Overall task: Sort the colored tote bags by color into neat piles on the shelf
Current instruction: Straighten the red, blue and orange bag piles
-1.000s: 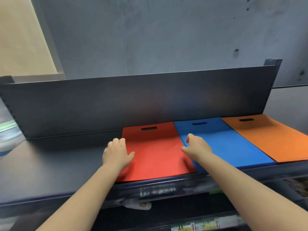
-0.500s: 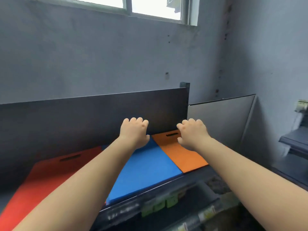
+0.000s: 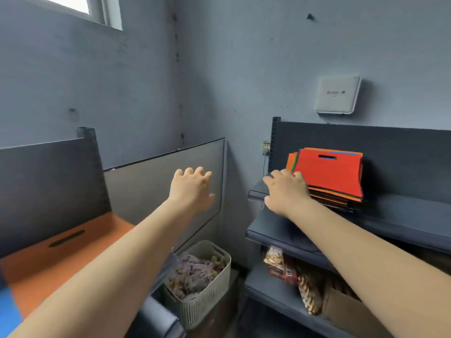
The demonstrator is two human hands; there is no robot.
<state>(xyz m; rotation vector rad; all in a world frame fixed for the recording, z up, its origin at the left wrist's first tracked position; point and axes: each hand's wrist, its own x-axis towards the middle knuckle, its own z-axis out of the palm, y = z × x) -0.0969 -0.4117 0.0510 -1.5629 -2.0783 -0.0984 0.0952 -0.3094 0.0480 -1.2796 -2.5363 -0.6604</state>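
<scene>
- Your right hand (image 3: 286, 191) reached toward the mixed stack of tote bags (image 3: 328, 176) on the right shelf (image 3: 402, 213); fingers spread and loosely curved, tips at or just touching the stack's near-left corner, gripping nothing as far as I could tell.
- Your left hand (image 3: 191, 189) hung in mid-air to the left of it, fingers relaxed and apart, holding nothing.
- Risk: the stack looked uneven, edges fanned out at the left; grabbing one corner could drag several bags or slide the pile off the shelf front.
- Risk: thin flat bags probably cling together, so you might lift two colors at once.
- Stack: red bag on top with a cut-out handle slot, orange, green and blue edges showing beneath.
- Sorted orange pile (image 3: 61, 250) and blue pile (image 3: 9, 313) lay well behind your left hand, on the left shelf.
</scene>
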